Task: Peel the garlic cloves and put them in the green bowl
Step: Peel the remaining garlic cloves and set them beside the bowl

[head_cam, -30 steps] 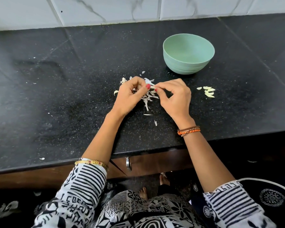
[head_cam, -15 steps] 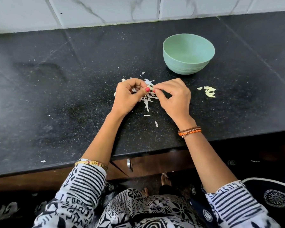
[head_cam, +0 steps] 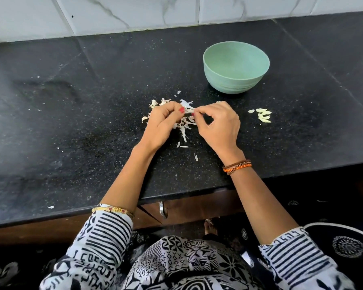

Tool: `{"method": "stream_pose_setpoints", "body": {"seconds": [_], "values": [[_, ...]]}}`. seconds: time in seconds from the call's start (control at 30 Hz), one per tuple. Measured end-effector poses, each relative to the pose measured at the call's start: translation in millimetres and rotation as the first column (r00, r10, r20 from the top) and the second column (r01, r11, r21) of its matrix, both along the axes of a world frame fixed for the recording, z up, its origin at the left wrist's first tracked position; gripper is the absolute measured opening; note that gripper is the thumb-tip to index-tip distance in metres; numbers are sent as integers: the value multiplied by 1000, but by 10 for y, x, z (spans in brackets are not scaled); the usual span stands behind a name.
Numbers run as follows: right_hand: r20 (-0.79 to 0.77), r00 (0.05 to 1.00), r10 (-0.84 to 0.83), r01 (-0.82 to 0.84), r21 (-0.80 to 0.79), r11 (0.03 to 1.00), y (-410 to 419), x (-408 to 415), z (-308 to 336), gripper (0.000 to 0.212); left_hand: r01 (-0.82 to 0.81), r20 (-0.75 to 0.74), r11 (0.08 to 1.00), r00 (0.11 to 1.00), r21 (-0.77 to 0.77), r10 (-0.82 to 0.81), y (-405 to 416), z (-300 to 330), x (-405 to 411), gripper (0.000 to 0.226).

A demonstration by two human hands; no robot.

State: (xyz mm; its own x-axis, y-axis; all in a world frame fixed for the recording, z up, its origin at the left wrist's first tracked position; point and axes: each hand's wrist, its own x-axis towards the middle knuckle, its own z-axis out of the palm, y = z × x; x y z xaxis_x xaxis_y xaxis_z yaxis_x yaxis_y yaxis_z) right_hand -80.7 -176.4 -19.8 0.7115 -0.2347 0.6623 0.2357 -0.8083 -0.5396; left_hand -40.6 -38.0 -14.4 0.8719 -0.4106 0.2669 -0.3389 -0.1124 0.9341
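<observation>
Black speckled stone makes up the counter [head_cam: 76,126], the largest thing here, its front edge running just above the person's patterned sleeves and its back edge meeting the white marbled wall tiles [head_cam: 134,13]. Toward the back right of the counter stands the round pale green bowl [head_cam: 236,79], upright and well within reach; nothing shows inside it from this angle, so it appears that no clove has gone in yet. It sits apart from the work, probably to keep loose skin out of it. At the counter's middle, the left hand [head_cam: 162,127] and the right hand [head_cam: 219,126] meet fingertip to fingertip, each with curled fingers pinching a small pale garlic clove [head_cam: 189,110] between them, one steadying while the other seems to tug at the skin; the clove is mostly hidden, only a whitish sliver showing. Under and around the hands lies a scatter of thin white papery peel [head_cam: 183,127], left where it falls. To the right of the hands, near the bowl's side but apart from it, rests a small cluster of slim yellowish cloves [head_cam: 264,116], smooth-looking and likely already peeled, waiting to be moved across.
</observation>
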Motion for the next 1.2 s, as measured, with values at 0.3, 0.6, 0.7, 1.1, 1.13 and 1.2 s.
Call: {"method": "stream_pose_setpoints", "body": {"seconds": [0.3,0.6,0.7,1.1,1.13,1.2], "values": [[-145,986,85,-53,213,976,-29,-13,29,15,-147,122,988,983,56,140,14,-51,45,14],[-174,978,119,-110,62,992,-15,-30,36,16,-96,81,994,992,-50,100,19,-13,5,8],[-174,973,150,-143,49,988,7,-24,31,20,-110,108,994,988,-3,109,17,-17,11,9],[60,980,190,-199,225,954,-7,-39,-1,14,-241,15,970,970,-42,242,32,9,74,22],[75,985,153,-167,249,954,-14,-34,0,12,-252,24,967,967,-45,254,31,1,80,22],[50,991,126,-135,271,953,-16,-21,10,9,-257,52,965,964,-48,260,6,1,58,18]]}}
